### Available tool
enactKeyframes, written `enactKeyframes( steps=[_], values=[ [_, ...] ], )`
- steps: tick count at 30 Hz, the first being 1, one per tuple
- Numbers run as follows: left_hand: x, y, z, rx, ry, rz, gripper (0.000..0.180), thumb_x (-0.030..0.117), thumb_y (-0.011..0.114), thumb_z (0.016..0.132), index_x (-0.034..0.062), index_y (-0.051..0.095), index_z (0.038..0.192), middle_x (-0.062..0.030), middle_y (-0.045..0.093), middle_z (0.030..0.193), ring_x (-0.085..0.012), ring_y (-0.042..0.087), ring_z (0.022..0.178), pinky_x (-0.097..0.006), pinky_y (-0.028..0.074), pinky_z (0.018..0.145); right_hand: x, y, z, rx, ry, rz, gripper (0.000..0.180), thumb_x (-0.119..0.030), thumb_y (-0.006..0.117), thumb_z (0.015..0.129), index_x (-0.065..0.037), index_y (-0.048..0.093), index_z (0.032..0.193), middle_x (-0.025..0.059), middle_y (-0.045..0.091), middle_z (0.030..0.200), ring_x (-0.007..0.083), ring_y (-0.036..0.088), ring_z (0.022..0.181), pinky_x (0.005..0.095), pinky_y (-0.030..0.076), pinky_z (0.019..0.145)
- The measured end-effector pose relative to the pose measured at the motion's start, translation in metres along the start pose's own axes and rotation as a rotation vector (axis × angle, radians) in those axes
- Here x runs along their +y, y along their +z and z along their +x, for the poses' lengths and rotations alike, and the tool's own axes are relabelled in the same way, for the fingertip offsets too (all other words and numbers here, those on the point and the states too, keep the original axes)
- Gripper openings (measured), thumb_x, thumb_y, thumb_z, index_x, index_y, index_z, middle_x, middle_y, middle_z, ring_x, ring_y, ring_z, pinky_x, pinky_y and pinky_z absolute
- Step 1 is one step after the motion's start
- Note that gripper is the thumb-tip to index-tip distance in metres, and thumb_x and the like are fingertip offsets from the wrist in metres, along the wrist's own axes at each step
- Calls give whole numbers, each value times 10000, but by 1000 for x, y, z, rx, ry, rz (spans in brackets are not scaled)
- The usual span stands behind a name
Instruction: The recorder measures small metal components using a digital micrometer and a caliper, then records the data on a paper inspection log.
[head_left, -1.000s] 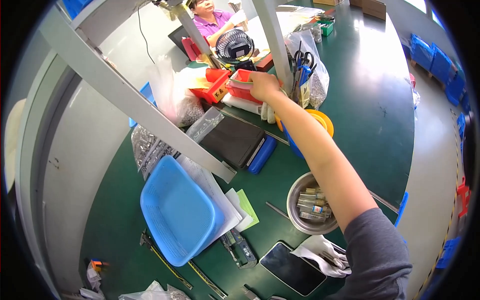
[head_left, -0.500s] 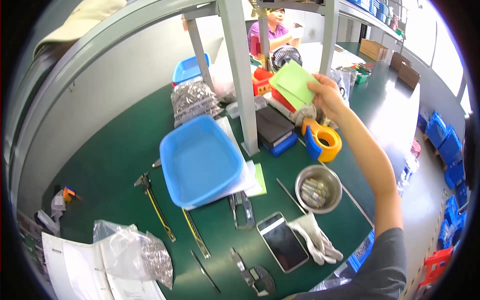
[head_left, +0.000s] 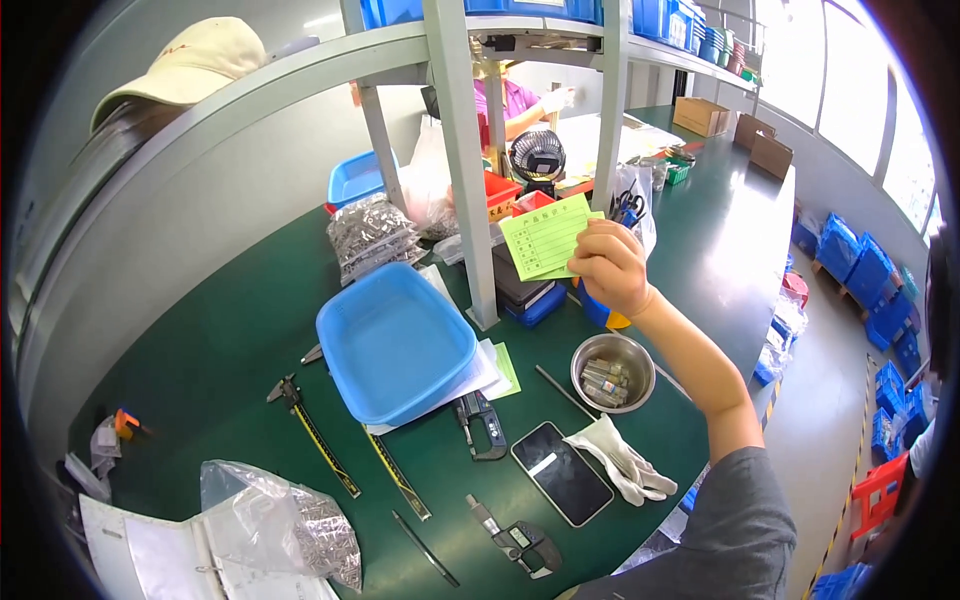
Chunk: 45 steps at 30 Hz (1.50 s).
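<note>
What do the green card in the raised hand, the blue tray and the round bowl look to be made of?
Green card in the right hand: apparently thin matte paper or light card, flat, with printed lines.
Blue tray: most likely moulded plastic, even colour, rounded rim, soft sheen.
Round bowl: looks like bare metal, probably steel, grey with bright rim reflections, holding small metal parts.

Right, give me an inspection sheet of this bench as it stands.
Surface: dark green table top, crowded.
Job's things: light green paper cards, held up by right hand.
Clutter: blue plastic tray on papers, round metal bowl of small parts, black smartphone, white glove, calipers.
Grip: right pinches cards; left hand not in view.
Cables: nothing seen.
Surroundings: grey shelf posts, small black fan, another person behind.
</note>
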<state>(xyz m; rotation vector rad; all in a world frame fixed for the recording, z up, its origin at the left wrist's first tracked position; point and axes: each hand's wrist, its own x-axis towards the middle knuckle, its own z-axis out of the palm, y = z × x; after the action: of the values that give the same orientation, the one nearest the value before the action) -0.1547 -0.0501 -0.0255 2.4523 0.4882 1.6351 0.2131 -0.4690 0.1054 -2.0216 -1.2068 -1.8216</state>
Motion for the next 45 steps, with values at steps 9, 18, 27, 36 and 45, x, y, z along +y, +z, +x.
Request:
enactKeyframes(
  steps=[9,18,27,36,45],
  values=[
    [54,13,44,-626,-4,-700,343,168,492,844,-72,489,1089,-201,526,1064,-314,528,901,-382,421,815,-157,-9,29,-171,-535,815,106,-115,513,768,-53,574,707,100,583,853,258,589,818,396,500,770],
    [96,72,55,-1148,-245,-804,138,113,598,779,-8,646,826,-105,655,769,-224,623,668,-310,473,627,-164,-5,24,-98,-495,869,143,-91,481,796,-31,573,704,120,595,828,257,600,846,401,526,683],
    [58,43,12,-1028,-571,-418,205,166,613,773,-21,586,854,-132,589,701,-192,537,622,-322,449,582,77,63,-73,-284,847,-313,75,-113,539,719,-90,571,783,102,607,830,294,606,732,397,480,625],
    [41,34,-14,-965,-486,-425,264,109,602,750,7,514,977,-149,544,970,-264,530,836,-341,427,727,121,116,-79,-679,1012,-314,258,-297,552,769,-88,637,893,117,639,895,315,604,851,398,468,725],
    [46,40,-25,-874,-508,-356,621,35,695,643,0,439,1207,-146,482,1035,-136,446,605,-219,363,484,-116,24,-5,-684,-32,614,121,-47,598,623,-60,594,743,44,545,693,204,550,649,319,441,565]
  ],
)
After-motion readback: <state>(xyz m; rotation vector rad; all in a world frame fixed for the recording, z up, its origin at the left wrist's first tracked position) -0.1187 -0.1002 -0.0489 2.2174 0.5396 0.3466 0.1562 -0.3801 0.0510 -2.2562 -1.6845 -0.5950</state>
